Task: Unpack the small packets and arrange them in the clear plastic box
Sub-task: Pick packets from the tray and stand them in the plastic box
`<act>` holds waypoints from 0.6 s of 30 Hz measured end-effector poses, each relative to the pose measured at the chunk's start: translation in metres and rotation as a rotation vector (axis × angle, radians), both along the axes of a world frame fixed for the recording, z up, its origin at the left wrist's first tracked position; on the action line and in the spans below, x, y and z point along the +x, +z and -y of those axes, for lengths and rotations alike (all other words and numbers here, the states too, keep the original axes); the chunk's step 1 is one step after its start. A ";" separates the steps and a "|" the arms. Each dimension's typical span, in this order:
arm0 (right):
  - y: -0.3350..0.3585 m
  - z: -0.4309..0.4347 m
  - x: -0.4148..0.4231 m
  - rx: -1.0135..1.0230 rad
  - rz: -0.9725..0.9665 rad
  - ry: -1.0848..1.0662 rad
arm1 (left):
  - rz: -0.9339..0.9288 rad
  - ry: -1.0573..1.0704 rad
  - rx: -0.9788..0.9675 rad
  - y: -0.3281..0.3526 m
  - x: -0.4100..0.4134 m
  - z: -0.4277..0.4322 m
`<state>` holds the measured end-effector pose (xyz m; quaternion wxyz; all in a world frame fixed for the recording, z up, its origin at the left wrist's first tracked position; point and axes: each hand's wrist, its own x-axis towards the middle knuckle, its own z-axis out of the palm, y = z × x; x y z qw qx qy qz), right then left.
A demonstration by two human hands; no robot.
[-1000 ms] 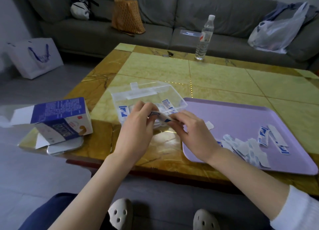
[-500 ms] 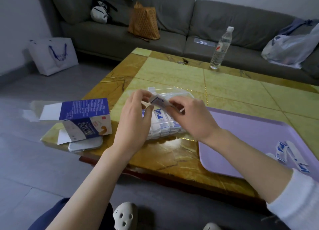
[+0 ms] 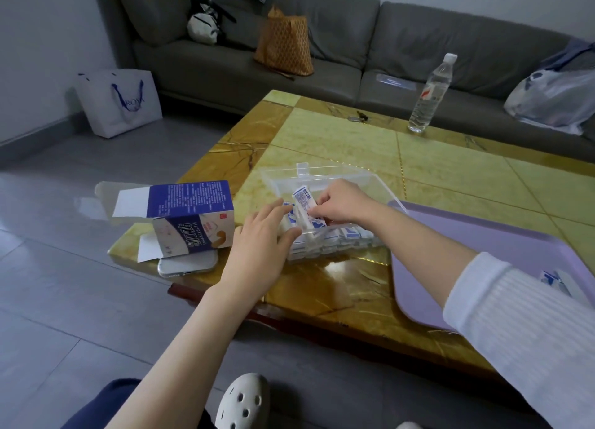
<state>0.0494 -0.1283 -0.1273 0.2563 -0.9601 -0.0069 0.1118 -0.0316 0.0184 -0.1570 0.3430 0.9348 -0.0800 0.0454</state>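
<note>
The right hand [image 3: 344, 203] is pinching a packet [image 3: 302, 202] inside the packet-filled clear plastic box [image 3: 325, 172], the relaxed left hand [image 3: 257, 240] touching its near-left corner.

Your table [image 3: 338, 145] is carrying the box [image 3: 322, 174] at mid-frame, with the tray [image 3: 467, 235] lying at right. A carton [image 3: 193, 209] is resting on a phone [image 3: 186, 266] at left, and a bottle [image 3: 429, 97] is standing upper right.

left hand [image 3: 261, 235]: palm down, fingers straight | right hand [image 3: 342, 203]: fingers curled, pinching packet [image 3: 303, 200]
</note>
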 end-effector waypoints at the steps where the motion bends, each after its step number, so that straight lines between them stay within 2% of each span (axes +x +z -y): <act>1: 0.000 -0.003 0.000 -0.029 -0.020 0.004 | -0.004 -0.002 -0.001 0.000 0.000 0.000; 6: -0.005 -0.011 0.000 0.006 -0.051 -0.010 | -0.007 -0.008 -0.011 0.000 0.000 0.000; 18: 0.005 -0.004 0.004 -0.183 -0.016 -0.048 | -0.009 -0.018 -0.018 -0.002 0.003 0.001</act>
